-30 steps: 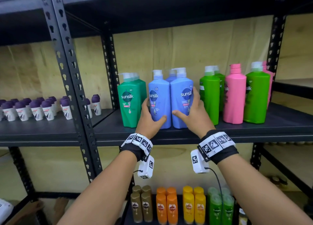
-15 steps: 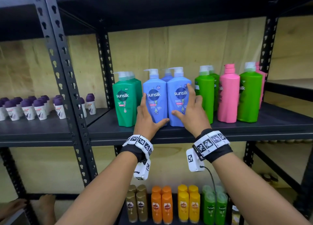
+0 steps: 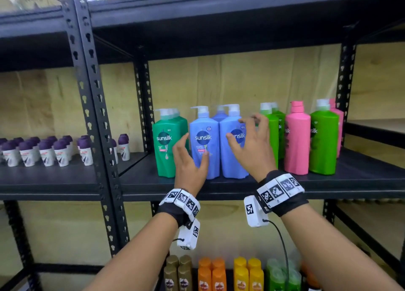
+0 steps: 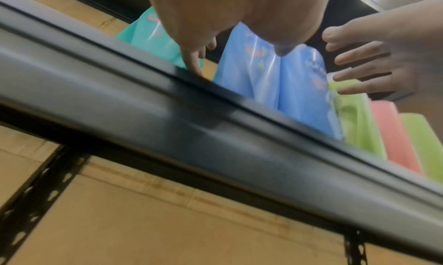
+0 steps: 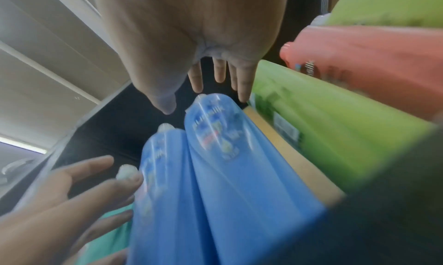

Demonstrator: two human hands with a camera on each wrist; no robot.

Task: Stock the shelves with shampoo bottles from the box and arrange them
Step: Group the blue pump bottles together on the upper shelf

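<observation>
Two blue Sunsilk pump bottles stand side by side on the dark shelf [image 3: 219,188], the left one [image 3: 203,135] touching the right one [image 3: 230,165], with a third blue one behind. My left hand [image 3: 194,148] hovers in front of the left bottle with fingers spread and its thumb at the label. In front of the right bottle my right hand [image 3: 243,128] is lifted with fingers splayed and holds nothing. A teal bottle [image 3: 166,143] stands to the left. The right wrist view shows the blue pair [image 5: 215,174] below my open right fingers [image 5: 219,73].
Light green [image 3: 272,137], pink [image 3: 298,141] and green [image 3: 323,143] bottles fill the shelf to the right, with bare shelf [image 3: 372,172] beyond. Small purple-capped bottles [image 3: 43,150] line the left bay. Black uprights [image 3: 96,115] divide the bays. Brown, orange and yellow bottles [image 3: 219,275] stand below.
Both hands were pressed against the outer sides of the blue pair. They have since come off the bottles and opened, the right hand rising higher.
</observation>
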